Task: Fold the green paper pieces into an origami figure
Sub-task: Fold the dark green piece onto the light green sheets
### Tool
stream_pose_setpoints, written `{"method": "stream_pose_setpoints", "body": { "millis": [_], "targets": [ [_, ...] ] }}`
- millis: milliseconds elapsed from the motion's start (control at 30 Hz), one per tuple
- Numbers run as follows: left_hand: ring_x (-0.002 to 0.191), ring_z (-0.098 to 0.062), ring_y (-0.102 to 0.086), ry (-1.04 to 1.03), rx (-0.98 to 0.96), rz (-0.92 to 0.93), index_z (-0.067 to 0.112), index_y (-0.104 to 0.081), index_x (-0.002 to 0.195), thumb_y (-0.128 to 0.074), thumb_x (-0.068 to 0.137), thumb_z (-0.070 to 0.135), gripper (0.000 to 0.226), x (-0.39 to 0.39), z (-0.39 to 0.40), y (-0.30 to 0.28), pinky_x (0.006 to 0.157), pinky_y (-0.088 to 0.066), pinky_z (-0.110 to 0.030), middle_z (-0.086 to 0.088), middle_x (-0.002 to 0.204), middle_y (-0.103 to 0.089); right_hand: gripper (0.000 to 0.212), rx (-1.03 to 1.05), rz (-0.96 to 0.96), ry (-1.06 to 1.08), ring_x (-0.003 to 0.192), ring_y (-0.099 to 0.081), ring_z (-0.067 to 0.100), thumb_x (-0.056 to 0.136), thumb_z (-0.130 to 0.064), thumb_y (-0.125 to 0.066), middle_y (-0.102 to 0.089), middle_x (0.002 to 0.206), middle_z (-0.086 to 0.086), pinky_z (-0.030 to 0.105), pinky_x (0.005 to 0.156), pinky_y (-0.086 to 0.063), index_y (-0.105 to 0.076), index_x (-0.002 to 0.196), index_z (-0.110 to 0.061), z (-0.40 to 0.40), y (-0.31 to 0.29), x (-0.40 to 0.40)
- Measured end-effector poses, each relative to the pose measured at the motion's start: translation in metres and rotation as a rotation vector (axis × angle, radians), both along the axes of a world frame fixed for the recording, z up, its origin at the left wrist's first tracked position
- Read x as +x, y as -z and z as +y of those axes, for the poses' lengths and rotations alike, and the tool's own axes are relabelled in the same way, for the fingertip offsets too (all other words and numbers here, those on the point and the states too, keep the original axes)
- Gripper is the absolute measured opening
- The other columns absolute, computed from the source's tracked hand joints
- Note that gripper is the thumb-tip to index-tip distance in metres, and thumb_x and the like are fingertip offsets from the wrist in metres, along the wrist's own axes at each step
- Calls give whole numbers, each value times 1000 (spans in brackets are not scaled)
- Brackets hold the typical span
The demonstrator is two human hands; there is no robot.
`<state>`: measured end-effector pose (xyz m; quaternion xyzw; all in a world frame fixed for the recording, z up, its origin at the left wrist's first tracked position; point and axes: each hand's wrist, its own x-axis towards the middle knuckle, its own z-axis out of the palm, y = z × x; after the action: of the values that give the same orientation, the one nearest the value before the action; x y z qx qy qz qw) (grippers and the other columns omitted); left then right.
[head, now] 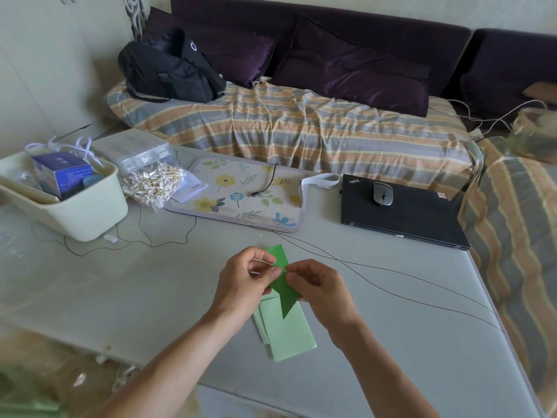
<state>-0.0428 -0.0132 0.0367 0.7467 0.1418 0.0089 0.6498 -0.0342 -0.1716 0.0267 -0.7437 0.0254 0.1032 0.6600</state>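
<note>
A dark green folded paper piece (284, 292) is held above the table between both hands. My left hand (241, 282) pinches its upper left part with thumb and fingers. My right hand (319, 286) pinches it from the right, close to the left fingertips. The piece ends in a point at the bottom. Under it a small stack of pale green paper pieces (286, 330) lies flat on the grey table (150, 297).
A cream bin (81, 212) with boxes stands at the left, with a bag of cotton swabs (150, 182) beside it. Farther back lie a floral mat (241, 194) and a shut black laptop (404, 212) with a mouse (382, 193). Thin cables (391, 285) cross the table. A striped sofa stands behind.
</note>
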Motion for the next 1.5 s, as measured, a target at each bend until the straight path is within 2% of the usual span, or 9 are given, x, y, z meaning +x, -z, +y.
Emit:
{"method": "stream_pose_setpoints", "body": {
  "millis": [200,300,400,533,700,867,967,1200,1500],
  "targets": [
    [68,-7,-59,-32,370,-95,26,-66,76,-88,73,22,23,-1,-1,2,64,-43,-19,6,82,-65,10,10,-9,70,70,-67,16,91,-4,-68,-74,79,11,29,66,-55,-73,87,-12,-2,2,2],
    [66,-2,-61,-13,375,-86,24,-73,73,-86,76,23,14,-2,-1,0,59,-42,-12,10,72,-69,8,39,11,70,74,-68,18,92,-5,-66,-74,87,17,37,75,-58,-72,90,-9,0,2,0],
    [71,1,-65,4,341,-65,26,-77,79,-85,77,23,9,-3,-1,-1,61,-46,-8,12,75,-74,6,59,31,64,76,-69,18,94,-5,-65,-75,89,19,40,81,-59,-70,93,-6,2,1,-1],
    [73,6,-68,12,286,-51,25,-79,86,-85,79,23,10,-2,-2,-1,64,-46,-3,13,79,-76,6,85,48,59,74,-65,16,95,-5,-63,-72,80,10,35,78,-56,-69,95,-4,3,0,-2],
    [74,-7,-73,35,142,-5,23,-81,89,-85,80,24,10,-2,-5,1,73,-59,-22,8,77,-77,7,105,45,25,69,-68,11,96,-3,-62,-72,74,3,28,74,-55,-66,97,2,5,-2,-4],
    [67,-10,-71,25,62,13,16,-80,88,-80,84,17,4,-2,-5,2,66,-60,-22,0,74,-77,5,83,35,58,70,-72,14,94,-6,-68,-75,75,7,26,69,-59,-66,95,-1,6,-5,-6],
    [66,-11,-71,-19,30,9,24,-77,82,-78,86,16,9,-1,-5,2,69,-62,-26,1,73,-77,6,39,48,61,72,-70,13,94,-13,-68,-76,77,6,30,70,-57,-67,94,-7,6,-3,-6],
    [81,-29,-76,-26,-21,19,23,-77,82,-74,89,13,13,0,-3,3,80,-63,-40,-4,78,-78,4,15,38,27,61,-65,10,93,-9,-70,-73,69,1,25,63,-53,-67,94,-8,5,-5,-5],
    [82,-26,-77,-20,-58,33,12,-79,93,-72,91,13,7,0,-3,3,82,-63,-40,-7,83,-79,6,-16,13,47,63,-64,16,91,-8,-72,-74,71,7,29,65,-54,-66,93,-10,4,-5,-5]
  ]
}}
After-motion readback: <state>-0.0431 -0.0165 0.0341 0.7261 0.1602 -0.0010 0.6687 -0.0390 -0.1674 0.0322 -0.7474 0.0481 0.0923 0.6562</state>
